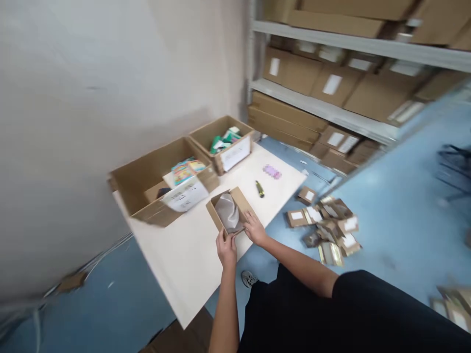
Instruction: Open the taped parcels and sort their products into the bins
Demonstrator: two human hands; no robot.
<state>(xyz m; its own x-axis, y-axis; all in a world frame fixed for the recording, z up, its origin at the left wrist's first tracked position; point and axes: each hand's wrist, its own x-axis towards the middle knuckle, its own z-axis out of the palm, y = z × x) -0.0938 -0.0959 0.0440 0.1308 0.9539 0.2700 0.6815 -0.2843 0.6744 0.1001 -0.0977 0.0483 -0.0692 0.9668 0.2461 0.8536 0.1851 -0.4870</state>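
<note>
A small open cardboard box (241,200) stands near the front edge of the white table (184,255). Inside it lies something grey and wrapped (227,212). My left hand (226,247) grips the box's near edge, fingers curled on the cardboard. On the near right corner of the box rests my right hand (253,228), its fingers bent over a flap. The picture is a little smeared by motion.
Two larger open cartons (147,181) (235,152) with colourful packs stand at the back of the table. A green-black cutter (259,189) and a small purple item (272,171) lie right of the box. Flattened small boxes (327,225) litter the blue floor. Shelves (346,113) hold cartons.
</note>
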